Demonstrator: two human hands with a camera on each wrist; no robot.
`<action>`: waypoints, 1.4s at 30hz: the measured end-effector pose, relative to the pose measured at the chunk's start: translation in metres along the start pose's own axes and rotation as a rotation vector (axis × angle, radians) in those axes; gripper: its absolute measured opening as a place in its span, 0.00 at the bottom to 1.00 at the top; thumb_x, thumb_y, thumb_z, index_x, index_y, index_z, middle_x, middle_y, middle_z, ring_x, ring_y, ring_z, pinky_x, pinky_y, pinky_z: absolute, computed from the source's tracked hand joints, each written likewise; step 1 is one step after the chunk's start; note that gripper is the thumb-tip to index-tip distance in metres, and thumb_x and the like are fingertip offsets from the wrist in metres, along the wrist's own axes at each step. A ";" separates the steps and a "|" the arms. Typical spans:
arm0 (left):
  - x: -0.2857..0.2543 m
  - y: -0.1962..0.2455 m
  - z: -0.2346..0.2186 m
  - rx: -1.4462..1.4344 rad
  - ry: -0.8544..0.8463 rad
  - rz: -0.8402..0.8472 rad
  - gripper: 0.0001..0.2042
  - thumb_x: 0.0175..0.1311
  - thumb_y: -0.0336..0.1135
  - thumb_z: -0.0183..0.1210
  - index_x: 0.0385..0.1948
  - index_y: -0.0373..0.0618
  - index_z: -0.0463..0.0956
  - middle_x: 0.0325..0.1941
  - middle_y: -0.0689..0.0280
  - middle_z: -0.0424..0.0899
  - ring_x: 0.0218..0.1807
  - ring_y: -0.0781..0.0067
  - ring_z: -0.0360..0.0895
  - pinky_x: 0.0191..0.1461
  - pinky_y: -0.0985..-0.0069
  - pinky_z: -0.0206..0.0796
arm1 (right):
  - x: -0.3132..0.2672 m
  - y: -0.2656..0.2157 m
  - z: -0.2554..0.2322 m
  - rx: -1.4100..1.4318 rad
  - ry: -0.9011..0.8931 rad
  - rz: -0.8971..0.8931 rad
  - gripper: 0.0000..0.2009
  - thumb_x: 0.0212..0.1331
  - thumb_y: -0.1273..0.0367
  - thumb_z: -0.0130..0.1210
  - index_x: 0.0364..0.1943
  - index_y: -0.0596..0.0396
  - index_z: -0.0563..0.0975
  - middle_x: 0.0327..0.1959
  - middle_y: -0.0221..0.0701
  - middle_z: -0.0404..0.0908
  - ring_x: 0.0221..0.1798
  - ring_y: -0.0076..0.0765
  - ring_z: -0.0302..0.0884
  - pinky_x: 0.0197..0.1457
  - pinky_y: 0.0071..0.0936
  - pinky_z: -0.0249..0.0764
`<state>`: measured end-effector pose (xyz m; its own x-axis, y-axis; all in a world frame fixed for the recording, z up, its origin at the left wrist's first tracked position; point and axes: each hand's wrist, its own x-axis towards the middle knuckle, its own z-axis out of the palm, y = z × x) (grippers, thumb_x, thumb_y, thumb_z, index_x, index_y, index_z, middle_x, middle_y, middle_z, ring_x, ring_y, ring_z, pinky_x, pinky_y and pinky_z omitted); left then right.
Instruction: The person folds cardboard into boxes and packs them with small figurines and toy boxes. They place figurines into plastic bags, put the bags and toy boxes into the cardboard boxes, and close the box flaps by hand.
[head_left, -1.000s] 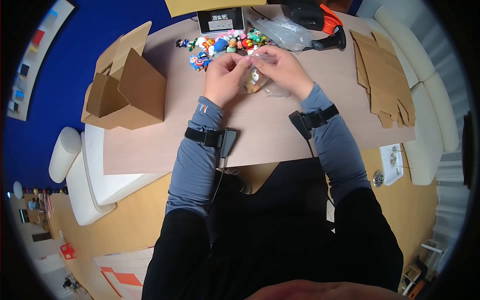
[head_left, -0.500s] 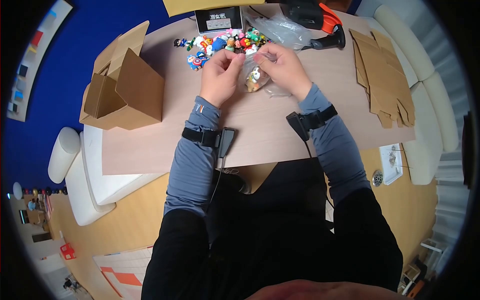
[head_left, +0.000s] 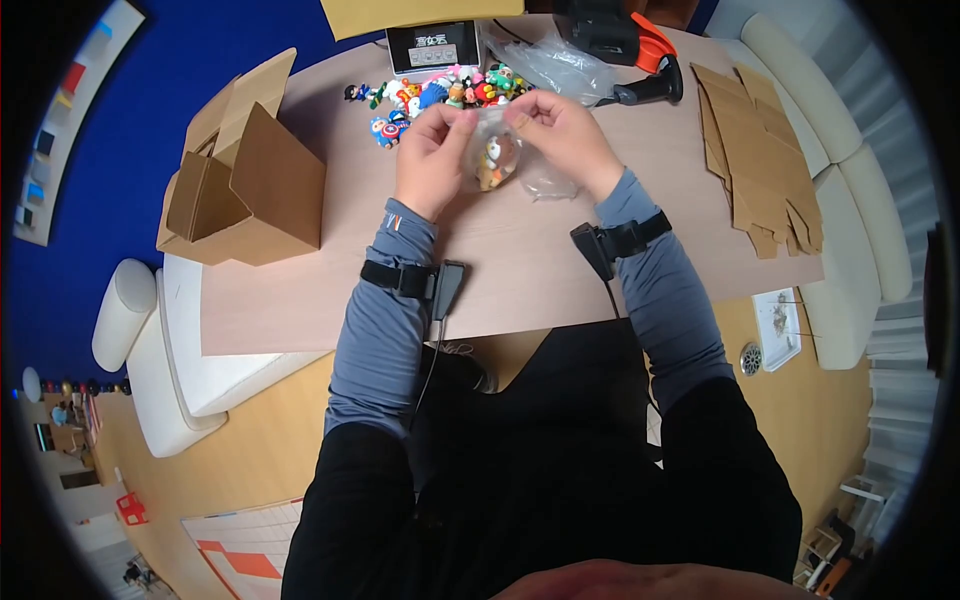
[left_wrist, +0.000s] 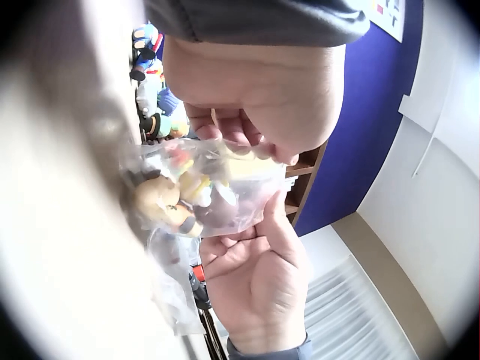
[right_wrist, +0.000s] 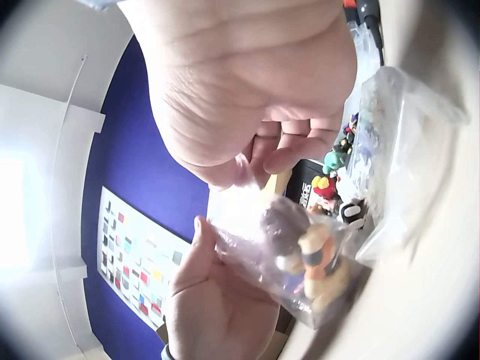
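Note:
Between the two hands hangs a clear plastic bag (left_wrist: 244,176), its upper edge held apart at both sides. Inside it sit small toy figurines (head_left: 496,158); a tan one (left_wrist: 157,196) shows low in the bag in the left wrist view. The left hand (head_left: 432,162) pinches one side of the bag's top between thumb and fingers. On the opposite side the right hand (head_left: 570,145) pinches the edge in the same way. A second clear bag (head_left: 548,182) lies on the table beneath the right hand.
Several colourful figurines (head_left: 430,95) are heaped behind the hands, before a small display screen (head_left: 436,48). An open cardboard box (head_left: 270,190) stands at left. Flattened cardboard (head_left: 765,165) lies at right. Crumpled plastic bags (head_left: 565,65) and a black-orange device (head_left: 650,50) are at the back.
The hands, close together over the bag's top a second ago, have drawn apart sideways. The bag is now spread between them, with the figurines inside more visible.

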<state>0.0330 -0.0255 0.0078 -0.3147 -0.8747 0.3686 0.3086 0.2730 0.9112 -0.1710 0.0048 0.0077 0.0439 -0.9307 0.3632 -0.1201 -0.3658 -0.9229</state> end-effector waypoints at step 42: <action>-0.040 0.202 -0.132 0.453 0.538 0.497 0.12 0.79 0.41 0.55 0.45 0.42 0.82 0.25 0.77 0.76 0.25 0.91 0.68 0.27 0.88 0.58 | 0.003 -0.004 -0.008 -0.011 0.181 0.156 0.10 0.70 0.64 0.60 0.42 0.58 0.81 0.27 0.18 0.79 0.28 0.12 0.67 0.30 0.16 0.63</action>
<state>0.2269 0.0116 0.1532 0.2654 -0.6512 0.7110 -0.1262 0.7076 0.6952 -0.1787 0.0032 0.0136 -0.1546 -0.9598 0.2341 -0.1223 -0.2165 -0.9686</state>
